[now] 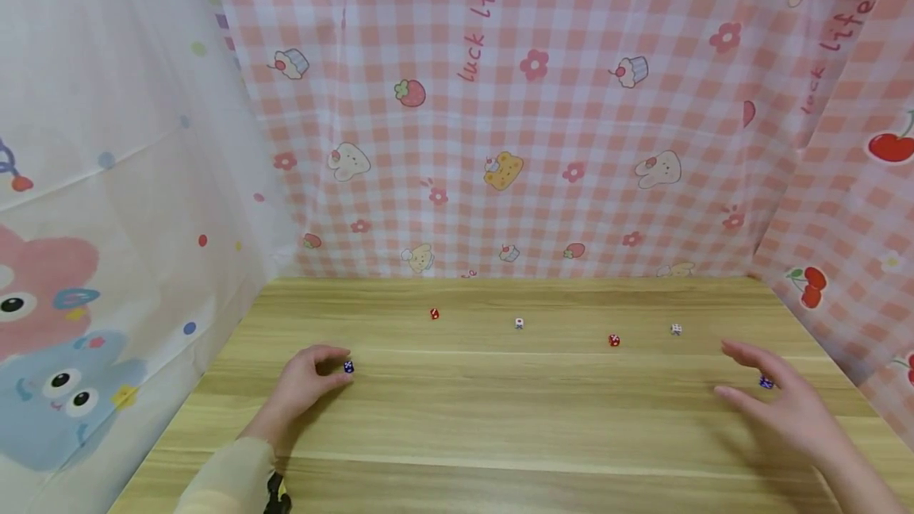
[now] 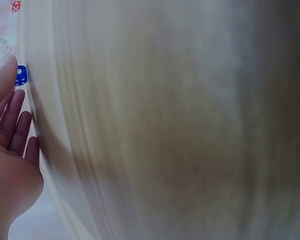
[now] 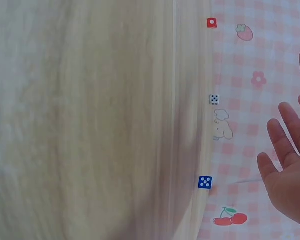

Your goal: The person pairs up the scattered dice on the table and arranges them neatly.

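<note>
My left hand (image 1: 309,377) is at the left of the wooden table, its thumb and index finger apart on either side of a blue die (image 1: 348,366). In the left wrist view this blue die (image 2: 21,75) shows just past the thumb; whether the skin touches it I cannot tell. Over the right side, my right hand (image 1: 789,407) hovers with thumb and fingers spread and nothing held. Another blue die (image 1: 766,381) shows between its thumb and index finger, partly covered by the hand. The right wrist view shows that blue die (image 3: 205,182) on the table, apart from the fingers.
Across the back of the table (image 1: 457,435) lie a red die (image 1: 435,313), a white die (image 1: 519,324), a second red die (image 1: 614,340) and a second white die (image 1: 676,329). Behind hangs a pink checked cloth (image 1: 443,133); printed cloths also flank both sides.
</note>
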`<state>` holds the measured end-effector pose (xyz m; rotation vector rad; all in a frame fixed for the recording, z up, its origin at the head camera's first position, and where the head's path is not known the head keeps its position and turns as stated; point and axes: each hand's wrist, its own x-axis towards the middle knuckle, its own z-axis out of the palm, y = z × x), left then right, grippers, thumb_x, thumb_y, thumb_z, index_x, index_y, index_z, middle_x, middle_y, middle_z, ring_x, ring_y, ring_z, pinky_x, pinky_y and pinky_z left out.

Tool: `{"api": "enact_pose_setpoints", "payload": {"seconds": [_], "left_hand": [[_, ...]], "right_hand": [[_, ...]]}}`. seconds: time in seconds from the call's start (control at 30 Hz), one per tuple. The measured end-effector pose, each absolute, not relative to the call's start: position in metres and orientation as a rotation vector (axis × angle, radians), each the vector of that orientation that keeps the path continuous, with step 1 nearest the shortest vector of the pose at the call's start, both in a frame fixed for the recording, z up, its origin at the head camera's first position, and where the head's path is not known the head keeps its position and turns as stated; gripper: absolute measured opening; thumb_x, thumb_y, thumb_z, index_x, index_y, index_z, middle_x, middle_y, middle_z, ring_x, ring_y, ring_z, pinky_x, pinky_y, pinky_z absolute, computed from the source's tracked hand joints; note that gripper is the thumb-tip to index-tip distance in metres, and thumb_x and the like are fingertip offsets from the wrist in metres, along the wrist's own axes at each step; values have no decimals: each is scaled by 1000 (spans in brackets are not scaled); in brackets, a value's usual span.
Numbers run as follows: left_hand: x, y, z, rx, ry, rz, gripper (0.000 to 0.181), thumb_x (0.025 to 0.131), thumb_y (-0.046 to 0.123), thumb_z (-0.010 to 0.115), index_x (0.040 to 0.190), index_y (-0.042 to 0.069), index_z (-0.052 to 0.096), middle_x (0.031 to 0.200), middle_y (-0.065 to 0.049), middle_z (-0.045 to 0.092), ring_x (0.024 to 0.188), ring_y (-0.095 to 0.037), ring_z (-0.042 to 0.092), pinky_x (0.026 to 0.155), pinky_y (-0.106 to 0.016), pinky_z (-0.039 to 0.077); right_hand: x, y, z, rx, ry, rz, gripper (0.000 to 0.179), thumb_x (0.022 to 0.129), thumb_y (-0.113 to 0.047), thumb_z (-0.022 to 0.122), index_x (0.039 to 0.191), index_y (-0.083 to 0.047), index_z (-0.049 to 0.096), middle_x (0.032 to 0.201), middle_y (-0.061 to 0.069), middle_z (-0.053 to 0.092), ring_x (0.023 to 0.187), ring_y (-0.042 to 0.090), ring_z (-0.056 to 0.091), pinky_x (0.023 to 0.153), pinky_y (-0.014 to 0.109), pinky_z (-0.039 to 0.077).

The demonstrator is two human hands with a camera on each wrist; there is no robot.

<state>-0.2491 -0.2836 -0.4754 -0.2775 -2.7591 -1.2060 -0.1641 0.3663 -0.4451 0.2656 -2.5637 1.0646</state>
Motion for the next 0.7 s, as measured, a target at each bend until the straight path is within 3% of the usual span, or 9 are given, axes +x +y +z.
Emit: {"api": "enact_pose_setpoints", "payload": {"seconds": [0.7], "left_hand": [[-248,-278,-473,-159,-2770,-1152,19,81,7,81,98,3,75,104,-12,70,102,-33,62,94,-47,46]], "right_hand": [[-164,387,-448,248,-2554,1077,62,89,-13,76,141,2,47,119,-44,39,110,-25,30,89,-3,19]]}}
